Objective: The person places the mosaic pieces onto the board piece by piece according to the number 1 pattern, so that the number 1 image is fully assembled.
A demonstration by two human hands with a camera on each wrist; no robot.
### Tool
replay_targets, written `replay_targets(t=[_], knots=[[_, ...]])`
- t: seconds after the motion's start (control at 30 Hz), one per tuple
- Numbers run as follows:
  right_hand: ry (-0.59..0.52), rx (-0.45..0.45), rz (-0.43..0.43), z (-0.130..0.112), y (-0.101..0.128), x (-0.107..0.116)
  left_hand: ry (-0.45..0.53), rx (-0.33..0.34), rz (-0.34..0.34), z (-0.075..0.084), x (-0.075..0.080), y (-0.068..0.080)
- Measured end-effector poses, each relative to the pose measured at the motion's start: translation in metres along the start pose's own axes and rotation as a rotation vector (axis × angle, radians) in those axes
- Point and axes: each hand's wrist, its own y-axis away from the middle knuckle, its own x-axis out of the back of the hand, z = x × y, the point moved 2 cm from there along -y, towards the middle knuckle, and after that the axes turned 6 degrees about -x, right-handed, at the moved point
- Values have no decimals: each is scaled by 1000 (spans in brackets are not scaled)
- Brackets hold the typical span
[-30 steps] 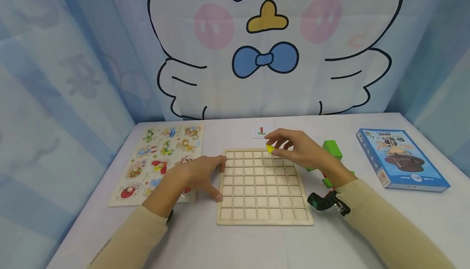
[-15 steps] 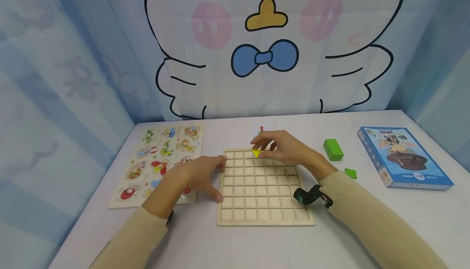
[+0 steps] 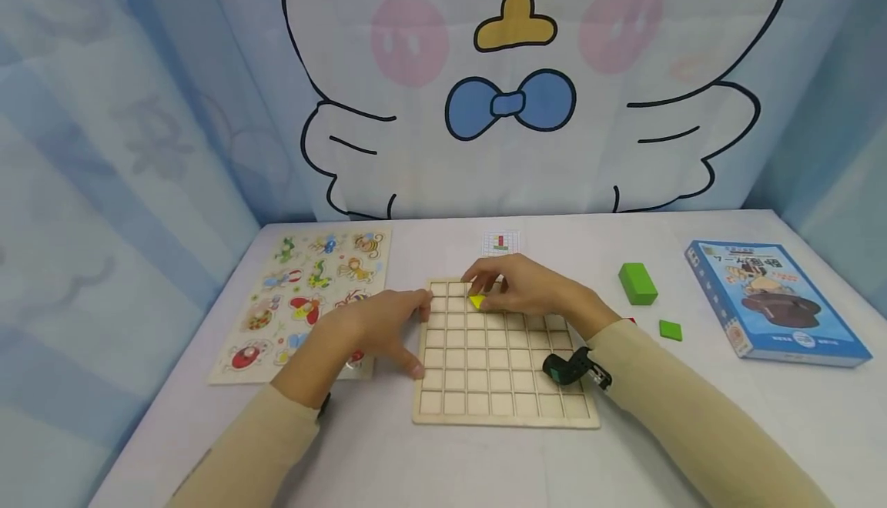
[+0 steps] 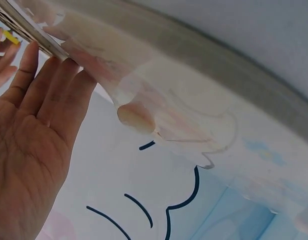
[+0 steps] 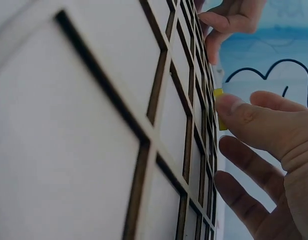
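Pinched between right hand (image 3: 527, 292) thumb and fingertips: yellow piece (image 3: 476, 302), low over the grid board's (image 3: 506, 408) far rows, apparently touching it. Left hand (image 3: 374, 327) lies relaxed, fingers braced on the board's left edge, holding nothing. Risk: piece lands tilted across a cell wall; fingers hide its edges.

White table (image 3: 430, 462): grid board (image 3: 504, 385); animal puzzle (image 3: 305, 292); blue box (image 3: 776, 300); green blocks (image 3: 637, 283); small card (image 3: 502, 242)

Right hand (image 3: 530, 292) pinching, left hand (image 3: 377, 327) flat
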Motion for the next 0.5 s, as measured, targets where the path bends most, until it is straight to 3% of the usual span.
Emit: replay_targets(t=[0.3,0.5], knots=[[68,4,-23,1,-4,-4,-4,13,3,2,1,0],[66,-8,18,2,-1,-5,-3,20,2,1,-1,1]])
